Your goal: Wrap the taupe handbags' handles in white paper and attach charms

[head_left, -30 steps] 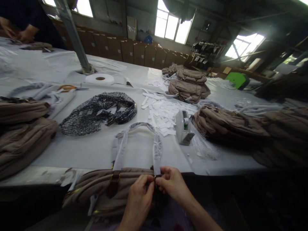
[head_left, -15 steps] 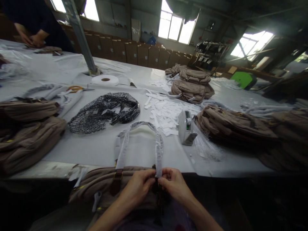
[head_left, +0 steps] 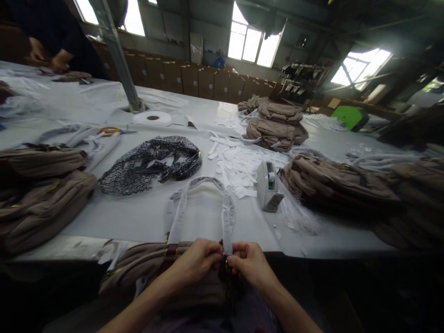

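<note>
A taupe bag (head_left: pixel 149 259) lies at the table's near edge, partly in shadow. Its two handles, wrapped in whitish covering, loop up over the table. My left hand (head_left: pixel 204 259) pinches at the base of the right-hand end of the wrapped handle (head_left: pixel 227 217). On the other side of that same strap end, my right hand (head_left: pixel 246 261) is closed with thumb and fingertips against it, by a small metal ring. The fingertips hide just what each hand grips. A brown leather tab (head_left: pixel 170 253) joins the handle's left end to the bag.
A patterned scarf-like cloth (head_left: pixel 149 166) and white paper strips (head_left: pixel 236 164) lie ahead, beside a tape dispenser (head_left: pixel 268 187). Bags pile up left (head_left: pixel 45 203) and right (head_left: pixel 340 180). Farther off are orange-handled scissors (head_left: pixel 111 131), a white roll (head_left: pixel 152 118), a post and a co-worker's hands (head_left: pixel 60 60).
My left hand has shifted slightly up and left beside the strap, its forearm swinging left. My right hand stays nearly in place. The co-worker's hands have moved apart.
</note>
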The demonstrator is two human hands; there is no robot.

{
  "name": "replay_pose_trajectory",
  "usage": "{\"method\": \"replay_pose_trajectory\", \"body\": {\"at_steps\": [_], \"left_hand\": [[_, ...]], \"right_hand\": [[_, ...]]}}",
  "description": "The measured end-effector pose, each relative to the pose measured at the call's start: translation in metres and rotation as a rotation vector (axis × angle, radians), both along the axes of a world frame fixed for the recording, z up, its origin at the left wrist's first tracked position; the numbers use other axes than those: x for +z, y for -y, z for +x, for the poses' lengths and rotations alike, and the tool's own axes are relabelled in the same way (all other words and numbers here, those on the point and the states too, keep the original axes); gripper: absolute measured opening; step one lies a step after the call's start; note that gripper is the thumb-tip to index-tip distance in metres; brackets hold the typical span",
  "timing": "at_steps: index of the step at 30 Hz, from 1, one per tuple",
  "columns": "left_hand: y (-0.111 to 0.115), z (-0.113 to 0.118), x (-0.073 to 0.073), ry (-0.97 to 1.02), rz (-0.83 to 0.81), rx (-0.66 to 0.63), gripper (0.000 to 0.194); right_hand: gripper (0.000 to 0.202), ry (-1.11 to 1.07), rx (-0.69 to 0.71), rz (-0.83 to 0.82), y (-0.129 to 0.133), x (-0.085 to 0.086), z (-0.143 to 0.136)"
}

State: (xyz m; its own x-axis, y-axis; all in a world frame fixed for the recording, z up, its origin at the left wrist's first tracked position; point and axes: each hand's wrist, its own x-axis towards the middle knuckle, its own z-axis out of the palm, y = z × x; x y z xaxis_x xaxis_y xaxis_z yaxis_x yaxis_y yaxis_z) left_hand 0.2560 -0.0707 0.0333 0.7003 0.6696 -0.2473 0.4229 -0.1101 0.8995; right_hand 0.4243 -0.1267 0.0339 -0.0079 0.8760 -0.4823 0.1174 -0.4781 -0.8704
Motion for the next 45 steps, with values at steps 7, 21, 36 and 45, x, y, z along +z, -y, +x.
{"method": "replay_pose_trajectory", "body": {"at_steps": [7, 21, 36, 45], "left_hand": [[0.009, -0.009, 0.010, -0.090, 0.147, 0.192, 0.017], [0.006, -0.030, 0.031, -0.013, -0.004, 0.042, 0.021], [0.001, -0.028, 0.023, 0.026, -0.056, 0.085, 0.021], [0.004, -0.019, 0.024, 0.070, -0.075, 0.166, 0.026]], "right_hand": [[0.023, 0.393, -0.130, 0.317, 0.008, 0.016, -0.001], [0.016, 0.392, 0.287, 0.485, 0.000, 0.022, -0.020], [0.013, 0.250, 0.070, 0.379, 0.002, 0.008, -0.024], [0.012, 0.276, 0.087, 0.402, 0.003, 0.011, -0.024]]}}
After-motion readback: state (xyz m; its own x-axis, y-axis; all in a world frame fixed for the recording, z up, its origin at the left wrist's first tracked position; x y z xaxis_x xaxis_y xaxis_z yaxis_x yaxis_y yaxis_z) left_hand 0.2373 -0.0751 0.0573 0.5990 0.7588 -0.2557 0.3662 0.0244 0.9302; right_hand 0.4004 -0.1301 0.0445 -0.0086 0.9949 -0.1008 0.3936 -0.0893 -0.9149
